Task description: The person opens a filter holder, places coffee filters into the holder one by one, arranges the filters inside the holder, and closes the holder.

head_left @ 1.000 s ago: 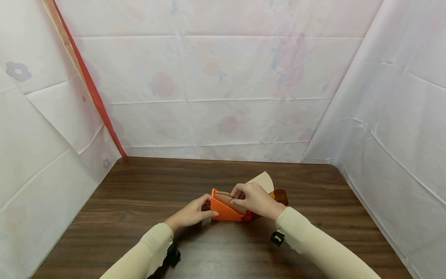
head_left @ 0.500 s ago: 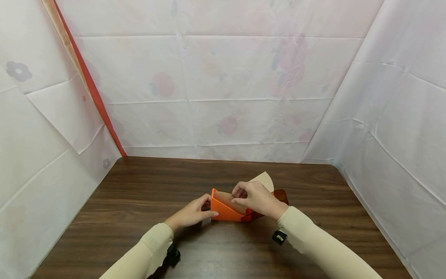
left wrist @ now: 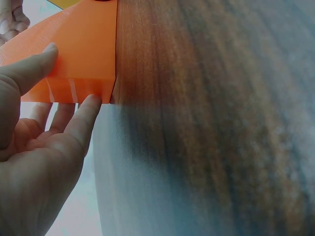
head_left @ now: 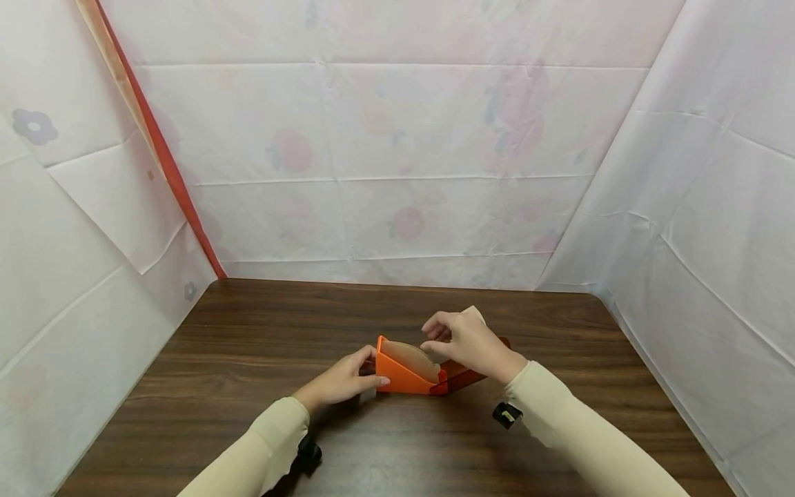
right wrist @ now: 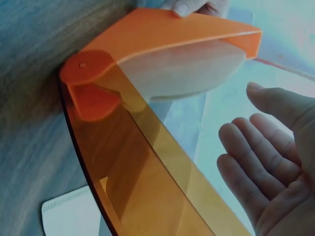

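An orange coffee filter holder (head_left: pixel 404 373) stands on the table with its clear amber lid (right wrist: pixel 142 191) swung open to the right. Inside it a stack of paper coffee filters (head_left: pixel 410 355) shows its curved edge above the slanted rim. My left hand (head_left: pixel 344 379) holds the holder's left end, thumb on the near side and fingers round the end, as the left wrist view shows. Over the lid hovers my right hand (head_left: pixel 468 342), fingers loosely curled and nothing in them, apart from the filters in the right wrist view.
A loose paper filter (head_left: pixel 475 313) lies behind my right hand, mostly covered by it in the head view; its crimped edge shows in the right wrist view. The dark wooden table (head_left: pixel 279 317) is bordered by hanging white printed cloth (head_left: pixel 373 138) at the back and sides.
My right hand has let go of the filters in the holder and lifted away to the right. The filters now sit together as one stack. The left hand has stayed still.
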The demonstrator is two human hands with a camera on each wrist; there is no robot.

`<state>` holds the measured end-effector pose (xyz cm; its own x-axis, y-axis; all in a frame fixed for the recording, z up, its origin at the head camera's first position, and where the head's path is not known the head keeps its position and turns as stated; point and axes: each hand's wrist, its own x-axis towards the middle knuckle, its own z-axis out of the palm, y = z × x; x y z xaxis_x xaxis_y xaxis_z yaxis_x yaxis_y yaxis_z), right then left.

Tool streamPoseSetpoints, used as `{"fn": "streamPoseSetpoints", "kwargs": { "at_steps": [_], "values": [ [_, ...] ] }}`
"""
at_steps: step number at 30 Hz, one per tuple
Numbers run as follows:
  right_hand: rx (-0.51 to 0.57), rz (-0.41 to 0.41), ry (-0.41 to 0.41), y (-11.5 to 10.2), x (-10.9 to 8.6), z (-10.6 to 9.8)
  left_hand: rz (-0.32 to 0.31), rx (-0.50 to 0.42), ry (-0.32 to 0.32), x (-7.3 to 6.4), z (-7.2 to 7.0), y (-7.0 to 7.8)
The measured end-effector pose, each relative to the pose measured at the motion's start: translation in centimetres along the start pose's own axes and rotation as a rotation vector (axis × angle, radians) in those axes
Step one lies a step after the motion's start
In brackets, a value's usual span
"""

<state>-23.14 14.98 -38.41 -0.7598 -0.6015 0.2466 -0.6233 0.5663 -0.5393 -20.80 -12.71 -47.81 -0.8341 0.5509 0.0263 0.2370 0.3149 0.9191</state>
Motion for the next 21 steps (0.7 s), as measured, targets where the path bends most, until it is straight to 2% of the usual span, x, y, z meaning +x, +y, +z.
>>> {"fn": "streamPoseSetpoints", "kwargs": {
  "at_steps": [6,14,21],
  "values": [
    [-0.015,0.011,0.002,0.4,-0.1,-1.0,0.002,0.005,-0.002,0.0,0.0,0.1],
    [-0.036,0.086,0.01,0.7,-0.2,-2.5,0.0,0.008,-0.008,0.0,-0.1,-0.1],
    [-0.044,0.084,0.05,1.2,0.0,-4.0,0.005,0.0,-0.011,0.0,-0.1,-0.1]
  ]
}}
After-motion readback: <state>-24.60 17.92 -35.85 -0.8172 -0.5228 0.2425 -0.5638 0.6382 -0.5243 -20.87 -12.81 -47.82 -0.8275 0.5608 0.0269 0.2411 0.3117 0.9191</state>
